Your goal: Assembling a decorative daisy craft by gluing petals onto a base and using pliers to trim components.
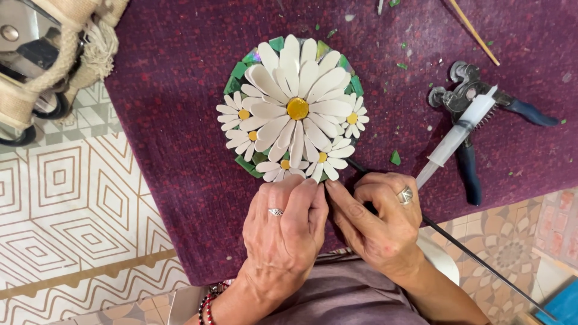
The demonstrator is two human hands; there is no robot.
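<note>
Right, round daisy mosaic sits on the purple mat, near edge just ahead of both hands; left hand curled, fingertips pressed at the lower rim by the small white petals, apparently pinching a tiny piece (can't tell what, it's hidden); right hand closed around a thin black tool, tip aimed at the same spot; wheeled nippers and a white syringe-like applicator lie to the right, well apart; green shards scattered on the mat. Risk, as I judge it: tool tip slips and pries a neighbouring petal loose; sharp chips under the fingers could cut.
</note>
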